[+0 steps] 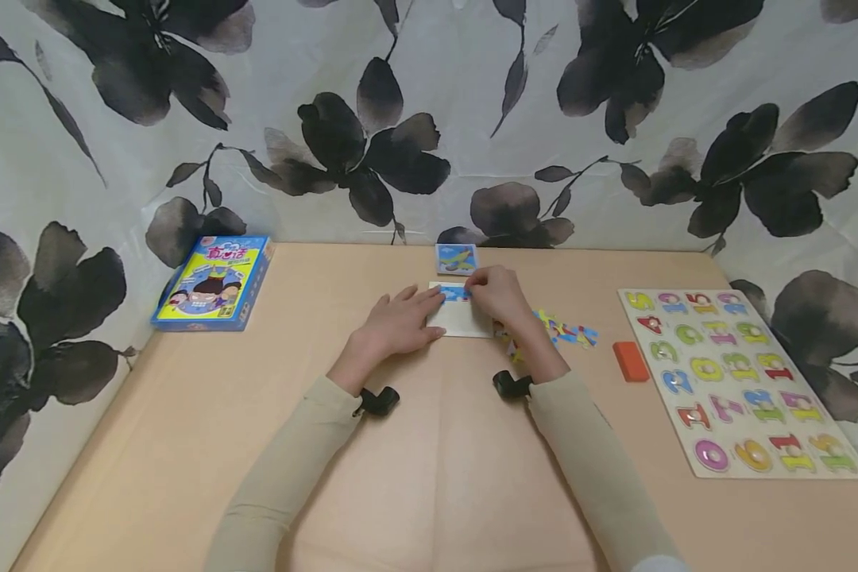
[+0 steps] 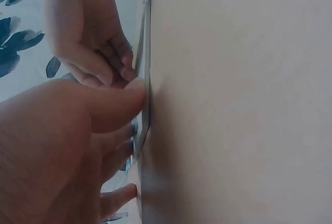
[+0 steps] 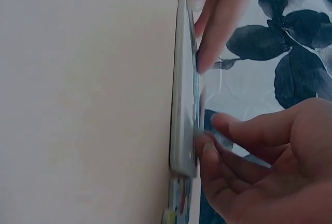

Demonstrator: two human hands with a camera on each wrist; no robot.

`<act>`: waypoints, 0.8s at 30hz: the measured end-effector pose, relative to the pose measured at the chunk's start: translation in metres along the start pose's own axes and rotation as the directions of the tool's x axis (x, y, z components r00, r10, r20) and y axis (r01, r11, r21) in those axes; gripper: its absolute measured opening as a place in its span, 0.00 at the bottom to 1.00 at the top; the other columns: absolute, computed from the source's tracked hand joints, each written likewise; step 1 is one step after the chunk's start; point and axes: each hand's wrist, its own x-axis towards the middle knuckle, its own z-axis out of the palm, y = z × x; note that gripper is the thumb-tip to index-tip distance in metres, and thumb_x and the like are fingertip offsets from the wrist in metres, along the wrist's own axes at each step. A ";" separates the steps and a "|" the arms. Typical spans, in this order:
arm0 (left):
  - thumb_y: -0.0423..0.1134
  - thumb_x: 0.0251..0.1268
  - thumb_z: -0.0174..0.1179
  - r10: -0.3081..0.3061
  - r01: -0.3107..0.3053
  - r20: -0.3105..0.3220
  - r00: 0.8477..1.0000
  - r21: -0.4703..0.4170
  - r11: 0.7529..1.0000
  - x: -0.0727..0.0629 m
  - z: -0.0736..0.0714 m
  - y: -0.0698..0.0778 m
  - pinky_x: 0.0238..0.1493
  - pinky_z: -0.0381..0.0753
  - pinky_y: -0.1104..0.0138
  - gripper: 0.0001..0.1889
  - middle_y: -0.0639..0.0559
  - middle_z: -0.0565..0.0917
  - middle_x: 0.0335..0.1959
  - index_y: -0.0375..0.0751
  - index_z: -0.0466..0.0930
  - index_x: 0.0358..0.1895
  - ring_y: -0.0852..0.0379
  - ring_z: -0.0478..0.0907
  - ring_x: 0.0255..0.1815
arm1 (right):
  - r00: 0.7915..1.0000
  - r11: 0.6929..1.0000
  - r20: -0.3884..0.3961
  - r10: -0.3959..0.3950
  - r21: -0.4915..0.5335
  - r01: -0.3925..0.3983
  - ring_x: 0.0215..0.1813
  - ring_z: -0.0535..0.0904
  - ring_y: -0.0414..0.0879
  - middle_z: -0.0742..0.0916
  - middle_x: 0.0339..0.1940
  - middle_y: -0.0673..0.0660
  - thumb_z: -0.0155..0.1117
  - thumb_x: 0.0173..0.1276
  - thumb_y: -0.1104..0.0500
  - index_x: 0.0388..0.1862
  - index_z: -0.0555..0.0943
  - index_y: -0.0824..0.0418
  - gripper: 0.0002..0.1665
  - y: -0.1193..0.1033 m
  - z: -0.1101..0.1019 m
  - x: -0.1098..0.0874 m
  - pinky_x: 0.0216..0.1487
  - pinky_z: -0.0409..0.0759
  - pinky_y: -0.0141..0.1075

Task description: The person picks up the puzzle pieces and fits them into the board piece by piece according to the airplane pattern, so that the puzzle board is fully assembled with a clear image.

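A white puzzle board [image 1: 465, 322] lies on the table with blue jigsaw pieces [image 1: 452, 293] along its far edge. My left hand [image 1: 403, 322] rests at the board's left side, fingers spread; its thumb [image 2: 122, 105] touches the near rim. Over the far right part of the board, my right hand [image 1: 499, 294] bends down, its thumb and fingers [image 3: 210, 156] pinching a small puzzle piece against the surface; the fingers mostly hide that piece. Loose jigsaw pieces [image 1: 575, 334] are scattered right of the board, partly behind the right forearm. Just beyond the board stands a small blue picture card [image 1: 456, 260].
At the far left lies a blue and yellow box [image 1: 210, 284]. An orange-red block [image 1: 631, 361] sits beside a large board of colourful shapes [image 1: 743, 389] on the right. Floral cloth [image 1: 472, 159] hangs behind the table.
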 end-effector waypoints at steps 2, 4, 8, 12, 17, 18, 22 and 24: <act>0.63 0.73 0.48 0.005 -0.005 -0.007 1.000 0.013 1.000 0.001 0.001 0.000 0.75 0.54 0.37 0.36 0.58 0.54 0.82 0.60 0.53 0.80 0.43 0.49 0.82 | 1.000 1.000 0.013 -0.006 0.013 0.006 0.45 0.74 0.52 0.85 0.52 0.58 0.52 0.70 0.62 0.42 0.87 0.60 0.15 0.001 -0.002 -0.003 0.32 0.70 0.36; 0.65 0.72 0.47 0.020 -0.019 -0.013 1.000 0.024 1.000 0.003 0.003 0.001 0.75 0.55 0.37 0.36 0.56 0.53 0.82 0.59 0.52 0.80 0.43 0.49 0.82 | 0.999 0.999 0.028 -0.019 0.027 0.018 0.46 0.73 0.52 0.85 0.54 0.59 0.51 0.70 0.62 0.43 0.87 0.61 0.15 0.002 -0.004 -0.006 0.35 0.69 0.36; 0.67 0.72 0.45 0.035 -0.035 -0.010 0.999 0.026 0.999 0.007 0.005 0.002 0.75 0.53 0.37 0.38 0.56 0.51 0.83 0.59 0.51 0.80 0.44 0.47 0.83 | 0.998 0.998 0.057 -0.035 0.060 0.031 0.46 0.71 0.52 0.84 0.53 0.59 0.51 0.72 0.62 0.43 0.86 0.63 0.16 0.004 -0.009 -0.011 0.39 0.67 0.37; 0.67 0.73 0.42 0.027 -0.028 0.028 0.999 0.028 0.999 0.011 0.005 0.005 0.76 0.48 0.35 0.37 0.60 0.46 0.83 0.62 0.47 0.81 0.45 0.42 0.84 | 0.995 0.996 0.091 -0.044 0.079 0.037 0.45 0.70 0.53 0.82 0.50 0.60 0.51 0.74 0.61 0.43 0.86 0.64 0.15 0.006 -0.012 -0.014 0.37 0.66 0.38; 0.67 0.73 0.41 0.021 -0.024 0.053 0.998 0.052 0.998 0.012 0.004 0.008 0.75 0.48 0.34 0.36 0.62 0.44 0.83 0.65 0.46 0.80 0.46 0.42 0.84 | 0.983 0.991 0.177 -0.044 0.130 0.021 0.54 0.71 0.52 0.80 0.60 0.57 0.50 0.76 0.61 0.48 0.84 0.63 0.15 0.012 -0.021 -0.018 0.49 0.71 0.40; 0.67 0.73 0.41 0.018 -0.021 0.053 0.998 0.053 0.998 0.012 0.004 0.009 0.75 0.49 0.34 0.36 0.63 0.45 0.83 0.66 0.47 0.80 0.46 0.42 0.84 | 0.979 0.992 0.193 -0.058 0.123 0.034 0.55 0.72 0.53 0.80 0.60 0.57 0.51 0.76 0.61 0.49 0.84 0.63 0.15 0.013 -0.024 -0.019 0.52 0.73 0.41; 0.67 0.73 0.42 0.001 -0.003 0.055 0.998 0.044 0.999 0.012 0.003 0.010 0.76 0.49 0.34 0.36 0.63 0.45 0.83 0.66 0.47 0.80 0.46 0.42 0.84 | 0.967 0.990 0.214 -0.139 0.051 0.131 0.56 0.76 0.54 0.83 0.57 0.59 0.55 0.74 0.60 0.55 0.82 0.63 0.15 0.020 -0.038 -0.022 0.59 0.76 0.47; 0.67 0.72 0.43 -0.007 0.005 0.057 0.998 0.033 0.999 0.012 0.002 0.009 0.76 0.48 0.34 0.36 0.63 0.45 0.83 0.66 0.47 0.80 0.46 0.42 0.84 | 0.968 0.986 0.192 -0.159 -0.015 0.165 0.55 0.76 0.54 0.84 0.55 0.59 0.58 0.74 0.59 0.56 0.81 0.62 0.16 0.024 -0.045 -0.024 0.60 0.77 0.48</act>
